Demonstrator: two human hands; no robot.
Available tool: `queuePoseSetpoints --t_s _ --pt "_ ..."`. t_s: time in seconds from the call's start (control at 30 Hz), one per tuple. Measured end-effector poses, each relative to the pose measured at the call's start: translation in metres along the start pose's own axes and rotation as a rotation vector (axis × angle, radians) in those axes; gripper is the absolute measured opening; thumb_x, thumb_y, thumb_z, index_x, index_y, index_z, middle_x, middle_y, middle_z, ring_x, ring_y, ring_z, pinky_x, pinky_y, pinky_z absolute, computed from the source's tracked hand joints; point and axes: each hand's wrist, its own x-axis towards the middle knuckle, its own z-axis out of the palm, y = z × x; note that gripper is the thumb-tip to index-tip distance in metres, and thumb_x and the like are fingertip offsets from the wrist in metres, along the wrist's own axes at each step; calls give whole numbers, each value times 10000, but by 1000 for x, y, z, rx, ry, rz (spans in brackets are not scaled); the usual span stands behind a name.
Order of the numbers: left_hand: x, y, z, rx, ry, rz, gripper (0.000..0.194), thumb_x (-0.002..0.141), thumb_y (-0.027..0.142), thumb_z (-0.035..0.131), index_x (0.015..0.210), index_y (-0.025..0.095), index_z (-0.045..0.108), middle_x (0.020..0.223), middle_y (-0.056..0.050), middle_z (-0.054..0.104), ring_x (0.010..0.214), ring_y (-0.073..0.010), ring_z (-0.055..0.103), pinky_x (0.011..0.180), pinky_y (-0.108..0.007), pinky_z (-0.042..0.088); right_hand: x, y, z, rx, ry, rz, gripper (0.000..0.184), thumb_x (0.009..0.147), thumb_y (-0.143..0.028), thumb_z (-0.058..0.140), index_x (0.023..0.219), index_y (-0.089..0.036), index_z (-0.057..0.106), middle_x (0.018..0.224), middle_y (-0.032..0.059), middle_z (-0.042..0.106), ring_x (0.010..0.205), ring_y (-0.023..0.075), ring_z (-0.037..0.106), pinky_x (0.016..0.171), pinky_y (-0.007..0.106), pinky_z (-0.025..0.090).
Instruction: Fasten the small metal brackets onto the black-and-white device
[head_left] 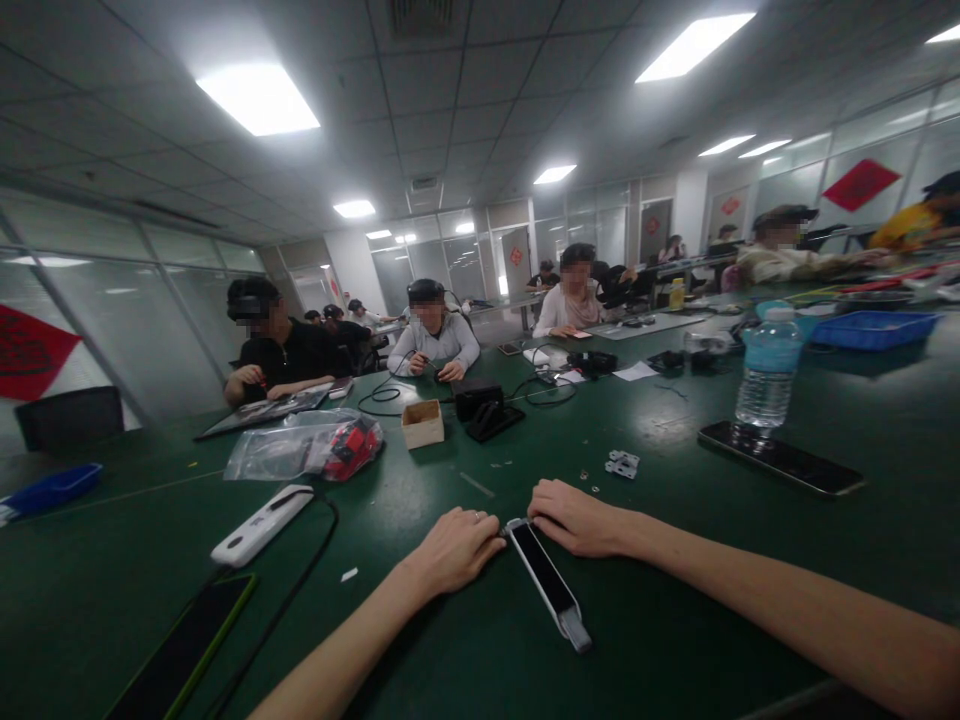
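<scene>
A slim white-edged device with a long black panel (pixel 546 570) and a grey tip at its near end lies aslant on the green table in front of me. My left hand (pixel 461 547) is closed, its fingertips at the left corner of the device's far end. On the opposite corner, my right hand (pixel 571 515) rests with curled fingers pressed against the device. Small parts at the fingertips are too small to make out. Beyond my right hand lie small silver metal brackets (pixel 622 463) and a few tiny loose pieces.
A white power strip (pixel 261 525) and a green-edged phone (pixel 187 650) lie left, beside a black cable. Farther back are a plastic bag with red parts (pixel 349 448) and a small box (pixel 423 425). A water bottle (pixel 766 375) stands behind a black phone (pixel 780 458). Several people sit across.
</scene>
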Motion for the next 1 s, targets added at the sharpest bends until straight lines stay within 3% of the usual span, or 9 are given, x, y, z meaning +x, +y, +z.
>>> queuePoseSetpoints --t_s 0.7,1.0 --pt "0 -4 -1 -99 -42 -15 249 960 334 298 862 186 473 850 -30 583 773 -164 547 716 -273 384 1 3 4 53 -15 -40 229 922 -229 401 951 -141 610 884 73 568 833 170 494 755 314 415" --pt "0 -3 5 -76 60 -48 276 961 349 293 863 179 488 855 -31 574 772 -161 534 719 -279 375 1 3 6 50 15 -8 231 924 -252 408 961 -151 612 898 61 574 834 159 494 756 300 419"
